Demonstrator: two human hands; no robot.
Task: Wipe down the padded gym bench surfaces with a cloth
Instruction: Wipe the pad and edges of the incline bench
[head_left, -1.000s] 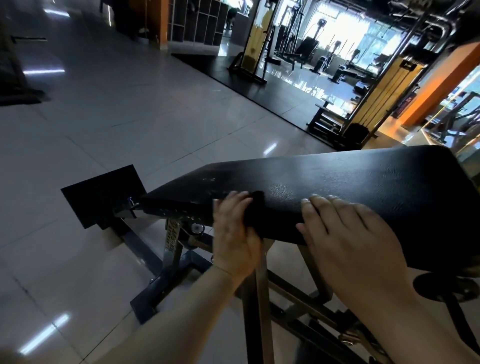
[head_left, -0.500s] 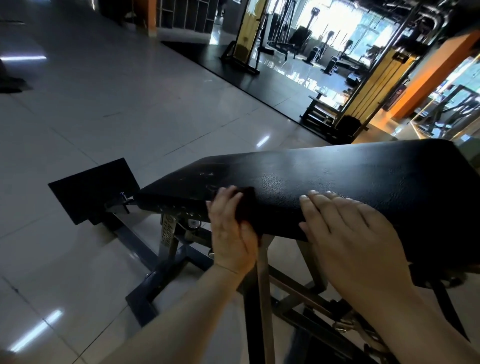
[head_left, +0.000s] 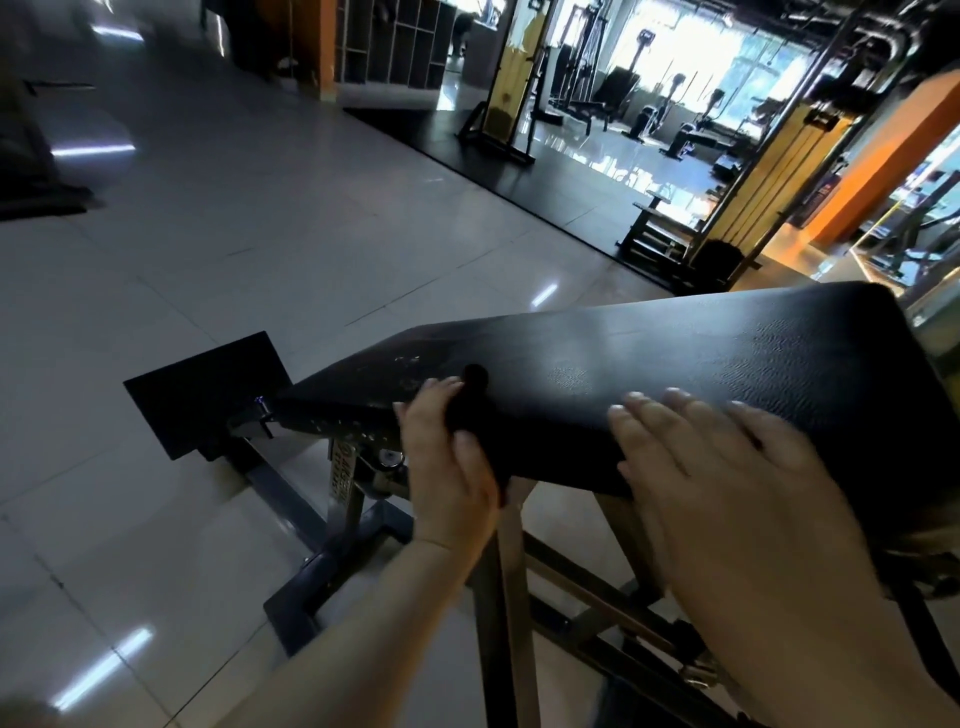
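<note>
Head view: risk — the dark cloth (head_left: 470, 402) could slip off the near edge of the bench pad (head_left: 701, 353) if our left hand (head_left: 447, 467) loosens, leaving the far top unwiped. We hold the cloth with left fingers curled against the pad's side — our right hand (head_left: 727, 499) lies flat, fingers straight, bracing the pad.

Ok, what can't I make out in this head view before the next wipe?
Head view, the only one:
- cloth: black on the black bench pad and mostly covered by the left hand, so its outline is lost.
- Pad surface under the flat right hand: covered.
- frame label: blurred, unreadable.
- Pad's near right corner: lost in shadow at the picture edge.
</note>
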